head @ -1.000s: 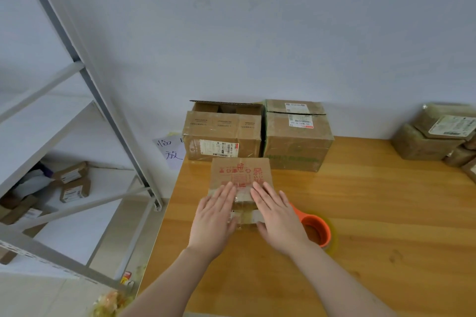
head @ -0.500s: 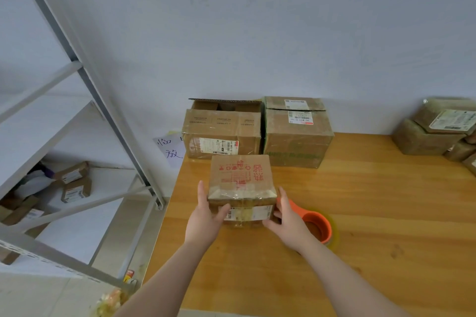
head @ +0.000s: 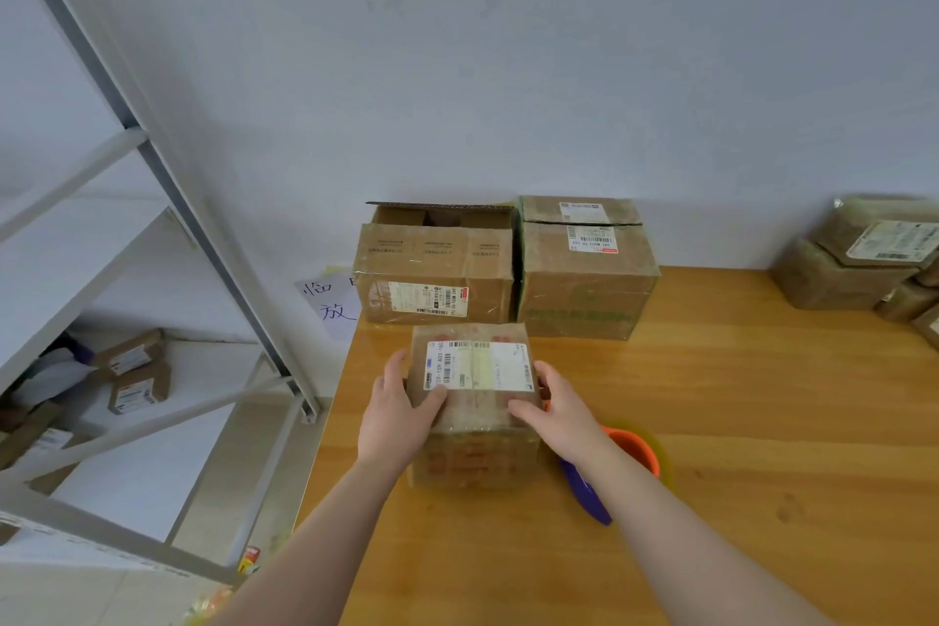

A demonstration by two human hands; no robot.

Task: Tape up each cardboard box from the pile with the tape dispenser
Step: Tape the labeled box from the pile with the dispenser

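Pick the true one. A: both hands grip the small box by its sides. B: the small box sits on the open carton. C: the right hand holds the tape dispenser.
A: the left hand and right hand clasp opposite sides of the small box; the tape dispenser lies on the table beside it.

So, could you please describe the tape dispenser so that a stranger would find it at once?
Start at the wooden table. Near its front edge, just right of the nearest box, lies the tape dispenser. It alone on the table is orange, with a purple handle.
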